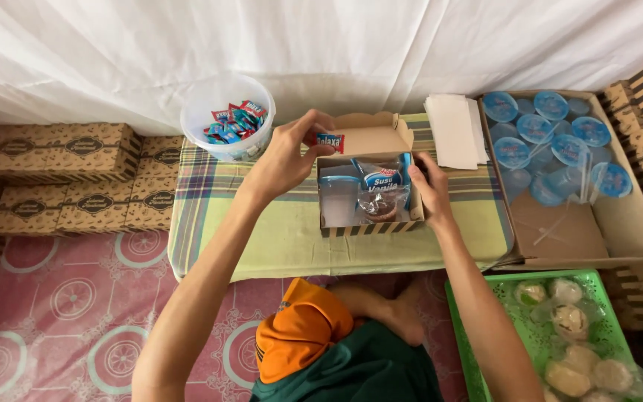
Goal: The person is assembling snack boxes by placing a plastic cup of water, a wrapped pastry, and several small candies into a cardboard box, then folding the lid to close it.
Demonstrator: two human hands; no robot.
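An open brown snack box (pixel 370 223) stands on a low table covered with a plaid cloth (pixel 210 216). Inside it lie a sealed water cup (pixel 338 199), a wrapped dark cake (pixel 382 205) and a blue drink pack (pixel 383 179). My left hand (pixel 288 156) holds a small red candy (pixel 330 141) just above the box's back left corner. My right hand (pixel 429 186) grips the box's right wall.
A white tub of red and blue candies (pixel 226 119) sits at the table's back left. A stack of white napkins (pixel 455 130) lies at back right. Right of the table are a cardboard carton of sealed water cups (pixel 552 141) and a green basket of wrapped buns (pixel 567 327). Closed brown boxes (pixel 61 179) are piled left.
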